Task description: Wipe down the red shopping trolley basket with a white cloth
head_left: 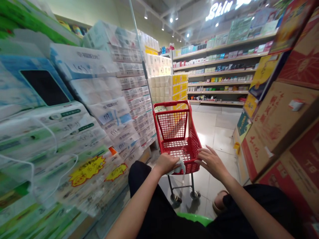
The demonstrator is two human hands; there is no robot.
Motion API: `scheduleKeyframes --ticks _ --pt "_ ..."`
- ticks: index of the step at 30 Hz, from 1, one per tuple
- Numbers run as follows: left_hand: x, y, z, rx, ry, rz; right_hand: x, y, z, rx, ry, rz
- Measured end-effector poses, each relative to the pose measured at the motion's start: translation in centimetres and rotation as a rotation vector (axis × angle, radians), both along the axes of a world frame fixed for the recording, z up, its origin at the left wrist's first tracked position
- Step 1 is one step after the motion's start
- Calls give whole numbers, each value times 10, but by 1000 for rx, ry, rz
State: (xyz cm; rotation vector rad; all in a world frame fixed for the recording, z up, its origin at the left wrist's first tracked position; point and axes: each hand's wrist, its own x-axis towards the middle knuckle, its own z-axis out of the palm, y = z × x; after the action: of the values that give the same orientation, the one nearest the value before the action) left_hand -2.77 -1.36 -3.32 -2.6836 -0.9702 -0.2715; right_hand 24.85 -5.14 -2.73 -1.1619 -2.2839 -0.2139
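A red shopping cart with a mesh basket stands right in front of my knees. My left hand is closed around a pale cloth, which lies against the cart's near rim. At the right near corner of the basket, my right hand has its fingers spread and touches or almost touches the rim. It holds nothing that I can see. The cart's basket looks bare inside. Below it, two of its wheels rest on the tiled floor.
On the left rise stacks of wrapped tissue packs with yellow price signs and a dark-screened device. Cardboard boxes are piled close on the right. Shelves of small goods line the back. A green seat edge shows beneath me.
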Motion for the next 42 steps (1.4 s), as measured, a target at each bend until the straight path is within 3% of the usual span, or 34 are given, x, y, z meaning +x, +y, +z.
scheduleKeyframes --ticks 5,9,15,18,22,24,26,28,30,34,42 --pt "5 -3 3 33 -43 40 -5 1 -8 7 46 -45" --pt "39 -9 -3 38 -119 76 -11 -3 -4 -18 75 -30" --pt "82 -24 -7 -5 -212 34 -10 -16 4 -133 114 108" --pt "83 -34 3 -75 -339 11 -4 -21 10 -197 274 47" --pt "71 -41 27 -194 -547 -165 -7 -23 27 -53 549 -163" --pt "64 -38 38 -215 -639 -134 -16 -22 35 17 437 -174" --pt "59 -32 43 -202 -715 17 -32 -20 39 1 217 -120" --pt "57 -25 42 -196 -738 178 -51 -18 35 -87 9 -84" --pt "57 -21 38 -210 -679 261 -70 -16 26 -220 -137 -123" --pt "56 -18 30 -211 -501 273 -89 -12 10 -344 -239 -234" --pt "49 -22 31 -174 -356 282 -63 -14 3 -174 -256 -54"
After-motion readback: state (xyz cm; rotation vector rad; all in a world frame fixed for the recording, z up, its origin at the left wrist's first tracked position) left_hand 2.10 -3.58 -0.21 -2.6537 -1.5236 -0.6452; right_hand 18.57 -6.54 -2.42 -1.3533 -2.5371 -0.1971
